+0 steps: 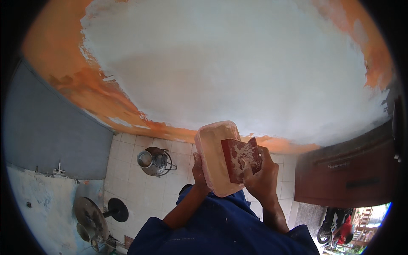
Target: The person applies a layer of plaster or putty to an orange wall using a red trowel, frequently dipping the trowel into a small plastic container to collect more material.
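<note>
Tub, pale plastic, is being gripped from below by left hand, tilted up against the half-whitened orange wall. Right hand is closing around a red scraper, pressing it into the tub. Metal kettle is sitting on floor tiles.

There is a single view, taken from the person's head by a wide fisheye lens. It faces a wall close ahead, which fills the upper two thirds of the picture, and it takes in the tiled floor along the wall's lower edge. Both forearms rise from the lower edge, and the hands sit near the lens, below the centre. Straight lines bow toward the dark rim, so angles out there are probably unreliable.
</note>
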`<action>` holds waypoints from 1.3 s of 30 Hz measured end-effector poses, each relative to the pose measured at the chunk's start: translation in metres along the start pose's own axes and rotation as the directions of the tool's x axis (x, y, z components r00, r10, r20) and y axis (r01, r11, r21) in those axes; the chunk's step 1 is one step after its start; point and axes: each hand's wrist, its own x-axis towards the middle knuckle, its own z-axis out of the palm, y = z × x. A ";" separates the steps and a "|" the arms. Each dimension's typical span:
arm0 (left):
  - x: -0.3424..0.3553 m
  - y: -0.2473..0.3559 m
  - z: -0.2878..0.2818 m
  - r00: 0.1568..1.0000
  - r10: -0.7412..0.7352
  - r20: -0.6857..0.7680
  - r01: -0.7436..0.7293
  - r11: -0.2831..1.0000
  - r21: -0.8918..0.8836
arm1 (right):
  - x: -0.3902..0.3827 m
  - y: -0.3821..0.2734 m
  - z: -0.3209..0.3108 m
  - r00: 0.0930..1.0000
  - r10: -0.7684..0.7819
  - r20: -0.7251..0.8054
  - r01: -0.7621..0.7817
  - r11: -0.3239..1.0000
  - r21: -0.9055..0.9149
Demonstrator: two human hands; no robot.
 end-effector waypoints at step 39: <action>0.003 -0.009 -0.004 0.999 -0.012 -0.046 0.014 0.999 0.034 | 0.006 0.033 0.039 0.999 -0.034 -0.024 0.033 0.999 -0.015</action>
